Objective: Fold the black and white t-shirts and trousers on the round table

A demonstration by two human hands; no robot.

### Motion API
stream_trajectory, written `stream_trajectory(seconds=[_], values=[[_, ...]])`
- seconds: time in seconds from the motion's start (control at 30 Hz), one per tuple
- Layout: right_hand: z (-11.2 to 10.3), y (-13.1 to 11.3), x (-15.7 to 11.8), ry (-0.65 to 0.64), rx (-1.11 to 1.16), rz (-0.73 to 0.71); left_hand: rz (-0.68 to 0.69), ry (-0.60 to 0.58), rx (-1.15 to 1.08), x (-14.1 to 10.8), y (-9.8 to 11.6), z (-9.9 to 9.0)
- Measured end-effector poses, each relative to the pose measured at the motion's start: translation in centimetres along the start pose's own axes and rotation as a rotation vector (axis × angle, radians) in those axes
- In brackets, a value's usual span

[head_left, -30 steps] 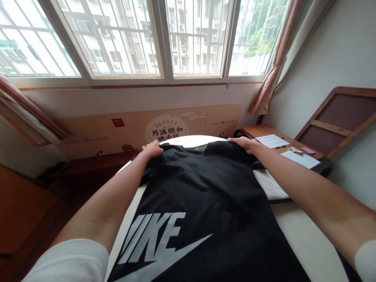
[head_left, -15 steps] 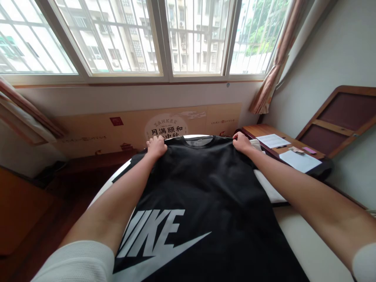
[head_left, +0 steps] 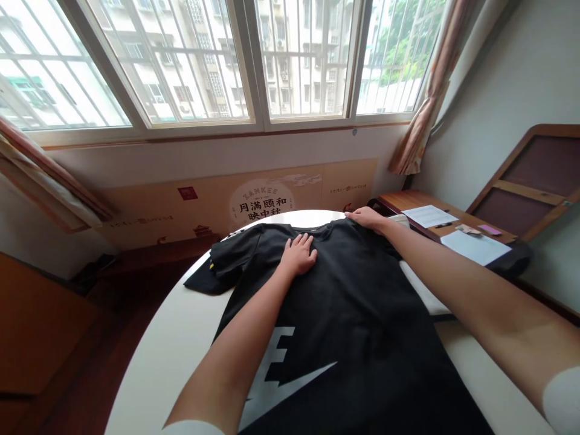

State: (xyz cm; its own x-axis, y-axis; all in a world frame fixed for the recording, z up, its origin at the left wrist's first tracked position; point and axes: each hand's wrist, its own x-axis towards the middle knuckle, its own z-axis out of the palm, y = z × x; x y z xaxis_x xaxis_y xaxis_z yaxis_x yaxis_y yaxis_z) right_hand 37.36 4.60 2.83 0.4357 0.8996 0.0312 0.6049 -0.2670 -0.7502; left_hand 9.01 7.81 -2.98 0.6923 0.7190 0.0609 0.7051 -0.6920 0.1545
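A black T-shirt [head_left: 353, 302] with a large pale printed logo is spread over a round white table [head_left: 154, 350], its collar at the far side. My left hand [head_left: 299, 254] rests on the shirt just below the collar, palm down with fingers apart. At the shirt's far right shoulder, my right hand [head_left: 366, 219] has its fingers on the fabric, pinching the edge. The left sleeve lies bent over the table's edge area, with a small yellow mark near it. My left forearm covers part of the logo.
To the right stands a wooden desk [head_left: 399, 200] with papers [head_left: 475, 246], a pen and a pink note. A wooden-framed panel [head_left: 534, 181] leans behind it. Curtained windows and a printed panel [head_left: 208, 208] are ahead.
My left hand has let go of the left shoulder and moved right and nearer, onto the chest below the collar. The shirt's left shoulder and sleeve now lie on the table. My right hand stays at the right shoulder.
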Motion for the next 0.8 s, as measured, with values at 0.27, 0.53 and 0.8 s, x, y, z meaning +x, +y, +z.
stream_trajectory(seconds=[0.27, 0.53, 0.8], values=[[1.3, -0.1, -0.2, 0.178, -0.010, -0.055, -0.014, -0.006, -0.007, -0.4, 0.0, -0.4], [-1.3, 2.7, -3.4, 0.178, -0.353, -0.024, -0.021, -0.010, -0.019, -0.5, 0.2, -0.5], [-8.6, 6.7, -6.7, 0.036, -0.708, -0.018, -0.026, -0.006, -0.031, -0.2, -0.1, -0.5]])
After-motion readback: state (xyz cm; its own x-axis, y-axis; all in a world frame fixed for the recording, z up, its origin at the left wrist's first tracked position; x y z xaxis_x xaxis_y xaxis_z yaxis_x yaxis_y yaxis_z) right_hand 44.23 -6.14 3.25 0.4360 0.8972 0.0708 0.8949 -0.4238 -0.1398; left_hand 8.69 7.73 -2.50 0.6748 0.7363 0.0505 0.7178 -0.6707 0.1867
